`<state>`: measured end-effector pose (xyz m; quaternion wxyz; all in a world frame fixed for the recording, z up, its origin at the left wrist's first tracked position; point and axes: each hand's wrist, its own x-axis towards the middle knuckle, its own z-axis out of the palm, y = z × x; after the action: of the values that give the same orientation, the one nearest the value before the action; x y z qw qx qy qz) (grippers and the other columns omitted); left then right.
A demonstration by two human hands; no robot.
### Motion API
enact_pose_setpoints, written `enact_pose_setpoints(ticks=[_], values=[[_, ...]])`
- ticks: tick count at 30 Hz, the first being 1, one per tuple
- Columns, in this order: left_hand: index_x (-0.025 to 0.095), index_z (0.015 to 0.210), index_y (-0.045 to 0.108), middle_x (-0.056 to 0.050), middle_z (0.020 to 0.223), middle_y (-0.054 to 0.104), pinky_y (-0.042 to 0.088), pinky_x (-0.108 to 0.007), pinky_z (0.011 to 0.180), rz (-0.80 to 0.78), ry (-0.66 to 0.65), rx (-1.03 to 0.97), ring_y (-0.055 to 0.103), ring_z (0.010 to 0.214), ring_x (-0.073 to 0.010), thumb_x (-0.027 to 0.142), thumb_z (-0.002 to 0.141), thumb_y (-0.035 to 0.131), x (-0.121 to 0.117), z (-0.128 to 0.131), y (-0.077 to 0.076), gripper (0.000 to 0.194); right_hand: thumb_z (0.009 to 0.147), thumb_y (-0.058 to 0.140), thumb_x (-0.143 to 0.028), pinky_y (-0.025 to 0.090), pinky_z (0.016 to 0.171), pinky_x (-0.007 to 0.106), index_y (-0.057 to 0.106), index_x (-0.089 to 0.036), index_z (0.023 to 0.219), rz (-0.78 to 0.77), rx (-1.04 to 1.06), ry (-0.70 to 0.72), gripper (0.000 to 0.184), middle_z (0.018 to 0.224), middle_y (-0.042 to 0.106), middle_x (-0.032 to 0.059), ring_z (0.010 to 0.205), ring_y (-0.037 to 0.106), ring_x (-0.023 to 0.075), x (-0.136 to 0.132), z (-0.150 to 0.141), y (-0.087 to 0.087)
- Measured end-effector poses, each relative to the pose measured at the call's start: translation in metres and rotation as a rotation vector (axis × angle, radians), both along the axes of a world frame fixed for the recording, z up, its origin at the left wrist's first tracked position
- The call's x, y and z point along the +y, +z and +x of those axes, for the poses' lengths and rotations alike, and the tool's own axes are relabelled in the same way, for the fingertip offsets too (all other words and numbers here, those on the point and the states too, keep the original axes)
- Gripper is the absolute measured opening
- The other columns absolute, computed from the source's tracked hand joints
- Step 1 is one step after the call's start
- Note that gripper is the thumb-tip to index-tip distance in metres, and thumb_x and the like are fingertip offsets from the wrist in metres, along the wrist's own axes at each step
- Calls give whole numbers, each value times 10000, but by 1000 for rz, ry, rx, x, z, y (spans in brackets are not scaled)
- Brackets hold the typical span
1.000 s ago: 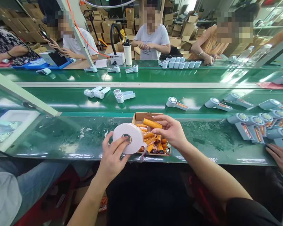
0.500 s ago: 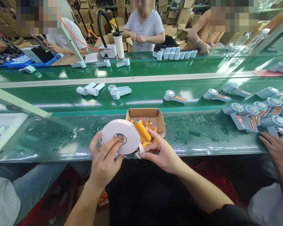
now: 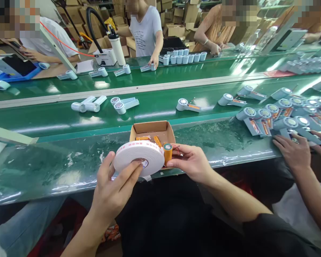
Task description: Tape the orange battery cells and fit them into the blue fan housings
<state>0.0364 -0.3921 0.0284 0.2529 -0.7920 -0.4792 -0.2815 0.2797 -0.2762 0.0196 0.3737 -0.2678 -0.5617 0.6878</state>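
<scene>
A large roll of white foam tape (image 3: 125,162) with red print on its edge is gripped by my left hand (image 3: 113,191), fingers pushed into the core. My right hand (image 3: 195,164) pinches an orange cylindrical battery (image 3: 168,155) between thumb and fingers, standing nearly upright against the roll's right edge. Thin red and black wires with a small white connector trail from the battery by my fingertips. Just behind both hands is an open cardboard box (image 3: 152,127) with more orange batteries (image 3: 157,141) inside. The roll hides part of the box.
Pale blue housings (image 3: 182,104) lie on the green conveyor (image 3: 155,103), with many clustered at the right. A co-worker's hands (image 3: 294,151) touch housings there. Across the line, a person's hand (image 3: 153,60) holds a housing. A metal post (image 3: 13,134) stands at left.
The battery has turned from slanted to nearly upright and now meets the roll's edge. The roll has tilted flatter. The view has shifted right, and the person opposite has reached down to a housing.
</scene>
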Motion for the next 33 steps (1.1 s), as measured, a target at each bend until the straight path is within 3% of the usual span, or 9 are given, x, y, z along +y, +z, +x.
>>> enact_pose_setpoints(ticks=[6, 11, 15, 17, 20, 22, 25, 30, 33], values=[[188, 1360, 682, -123, 1046, 762, 505, -619, 1138, 66, 173, -152, 370, 1527, -436, 126, 840, 836, 2, 45, -26, 546, 726, 933, -522, 651, 963, 425, 727, -265, 1090, -248, 359, -570, 490, 1146, 818, 77, 1106, 775, 276, -46, -51, -44], [175, 1235, 693, -106, 966, 700, 562, -479, 1015, -24, 248, -239, 594, 1293, -368, 174, 891, 783, -4, 70, -40, 356, 720, 946, -392, 668, 896, 408, 740, -253, 1012, -157, 335, -608, 383, 1013, 817, 45, 990, 785, 253, -5, -27, -22], [192, 1184, 692, -115, 1015, 723, 548, -513, 1030, -100, 354, -207, 635, 1209, -350, 215, 919, 731, -16, -2, -57, 269, 852, 839, -450, 655, 941, 322, 750, -313, 1016, 152, 455, -994, 232, 1145, 781, -1, 1138, 742, 194, 59, 44, 8], [202, 1166, 707, -133, 1045, 741, 554, -549, 1002, -93, 483, -212, 650, 1175, -374, 335, 945, 698, -22, -61, -74, 258, 783, 912, -398, 654, 897, 245, 756, -357, 1061, 150, 501, -1001, 322, 1146, 779, -36, 1102, 749, 148, 71, 73, 6], [236, 1170, 726, -123, 1116, 760, 586, -509, 939, -224, 594, -305, 676, 1156, -370, 500, 947, 639, -15, -130, -94, 356, 660, 996, -318, 659, 750, 205, 758, -346, 1109, 3, 425, -893, 508, 1018, 802, -31, 921, 785, 139, 63, 95, -22], [250, 1208, 724, -108, 1201, 750, 582, -467, 982, -284, 609, -405, 674, 1198, -338, 533, 957, 600, 13, -144, -93, 397, 649, 998, -312, 656, 654, 226, 755, -317, 1130, -95, 315, -844, 539, 969, 810, -2, 837, 798, 171, 53, 97, -44], [220, 1290, 695, -108, 1267, 732, 531, -438, 1096, -402, 491, -428, 667, 1208, -296, 516, 993, 533, 96, -128, -69, 450, 654, 992, -334, 647, 596, 245, 743, -321, 1149, -147, 239, -798, 555, 957, 815, 17, 786, 804, 197, 48, 90, -61], [179, 1420, 628, -158, 1573, 527, 403, -513, 1219, -685, 539, -154, 420, 1466, -357, 311, 1019, 444, 263, -101, -29, 460, 683, 978, -391, 668, 670, 303, 734, -342, 1178, -61, 213, -720, 553, 955, 814, 44, 863, 815, 242, 50, 73, -51], [166, 1239, 734, -210, 1490, 561, 490, -588, 1095, -762, 537, -88, 397, 1430, -449, 300, 968, 543, 309, -97, -27, 358, 677, 979, -396, 684, 731, 399, 742, -331, 1208, -38, 188, -693, 585, 940, 810, 79, 886, 818, 301, 45, 76, -50]])
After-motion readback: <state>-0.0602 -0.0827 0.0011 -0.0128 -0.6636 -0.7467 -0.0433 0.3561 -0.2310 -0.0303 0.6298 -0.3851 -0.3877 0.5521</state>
